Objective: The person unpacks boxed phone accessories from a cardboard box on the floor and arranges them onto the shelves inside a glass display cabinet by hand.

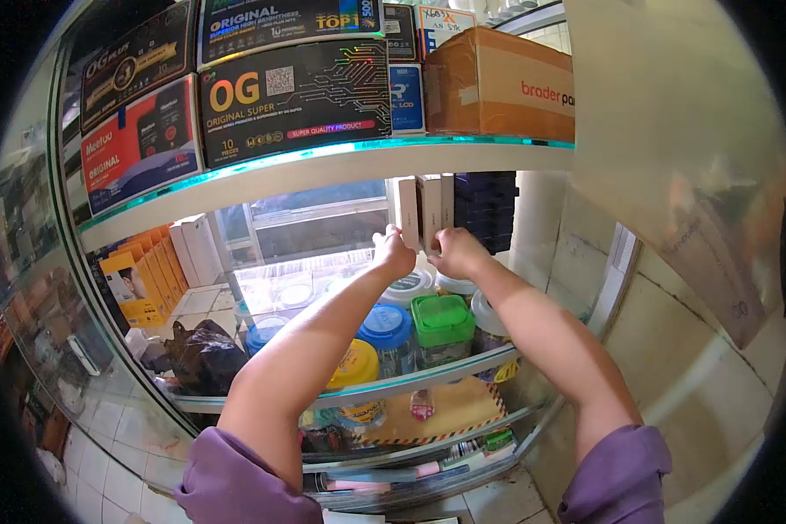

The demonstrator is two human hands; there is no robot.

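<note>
Reaching with both arms over and behind the green-lidded jar (444, 320). Touching slim white boxes (405, 208), set upright behind and slightly left of the jar, with left hand (395, 252) at their lower left edge and right hand (459, 252) at their lower right. Bending fingers narrowly about those boxes; cannot tell how firmly, with fingertips partly hidden.

Above and left of the jar, can read "OG ORIGINAL SUPER", "10 PIECES" and "SUPER QUALITY PRODUCT" on a black carton (294, 103). Farther left, can read "Meetuu ORIGINAL" on a red carton (141, 144). Above and right of the jar, can make out "brader pa", cut off, on a brown cardboard box (511, 87).

Overhead of the jar, bounded by the thick front edge of the upper shelf (341, 163); below, by the rim of the lower shelf (410, 382). Left of the jar, hemmed in by a blue-lidded jar (384, 325); behind and right, by a dark stack of boxes (485, 210). Open between jar lids and upper shelf, with both forearms through
</note>
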